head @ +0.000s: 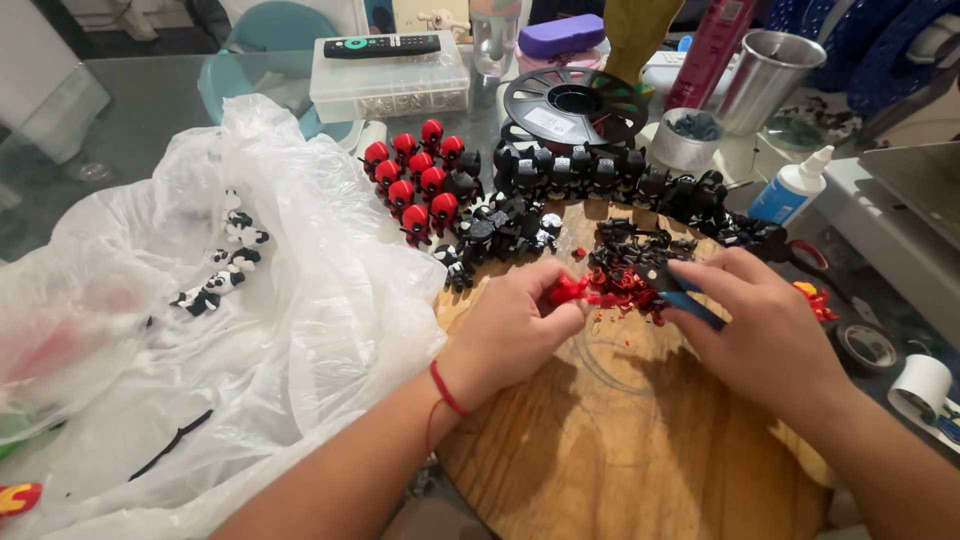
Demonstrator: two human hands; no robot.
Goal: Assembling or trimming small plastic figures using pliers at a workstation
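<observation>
Head view: both hands pinch shut, left hand (515, 325) on a small jagged red piece (568, 290), right hand (760, 325) on a blue-handled tool (690, 305).

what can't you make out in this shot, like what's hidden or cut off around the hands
- Red piece, head view: the left hand folds around it, so its shape is unclear.
- Blue-handled tool, head view: the right hand covers most of it, and its tip is lost among red and black scraps.
- Small figures in the plastic bag, head view: hazy through the film.
- Round wooden board, head view: cut off by the bottom edge.
</observation>
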